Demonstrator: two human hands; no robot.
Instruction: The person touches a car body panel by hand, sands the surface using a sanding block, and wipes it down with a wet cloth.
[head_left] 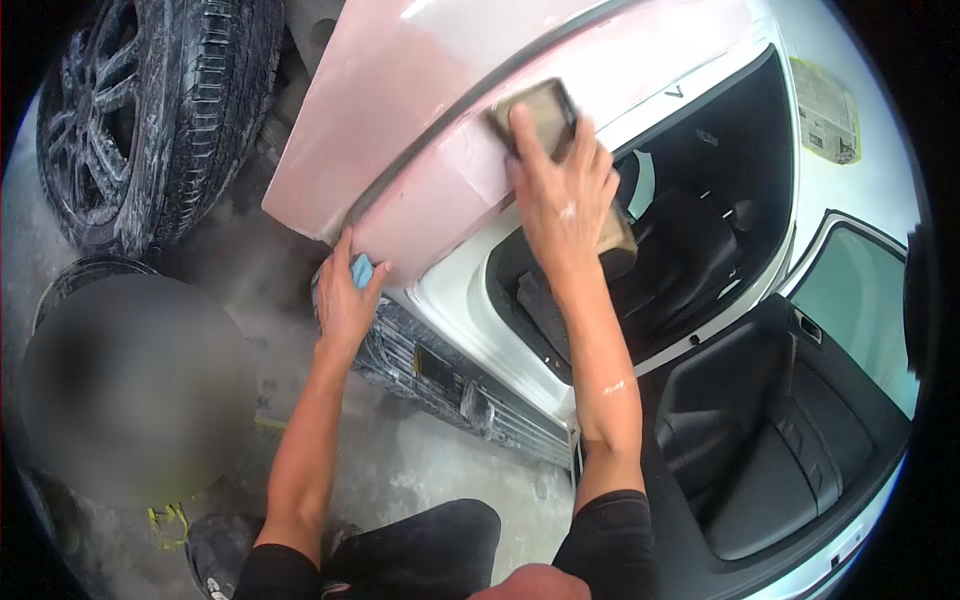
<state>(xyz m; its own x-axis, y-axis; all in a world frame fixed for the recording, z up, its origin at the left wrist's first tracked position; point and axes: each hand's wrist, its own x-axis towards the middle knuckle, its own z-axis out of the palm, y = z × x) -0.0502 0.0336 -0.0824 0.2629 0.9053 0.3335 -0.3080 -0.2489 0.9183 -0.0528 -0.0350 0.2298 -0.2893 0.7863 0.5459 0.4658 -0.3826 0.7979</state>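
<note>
My right hand [568, 200] is wrapped over a brown sanding block [545, 118], which lies against the pinkish, dusty car panel [440, 205] near the window opening. Part of the block is hidden under my fingers. At the panel's lower left corner, my left hand [348, 290] rests by the edge with a small light blue piece [362, 270] between thumb and fingers. A dark trim line [430, 130] runs along the panel above both hands.
A dusty wheel [215, 110] stands at upper left, beside a blurred round shape [135, 390]. Below the window opening, a car door [770, 440] hangs open at right. Taped newspaper [825, 112] covers part of the white body. Ribbed sill [470, 390] lies beneath the panel.
</note>
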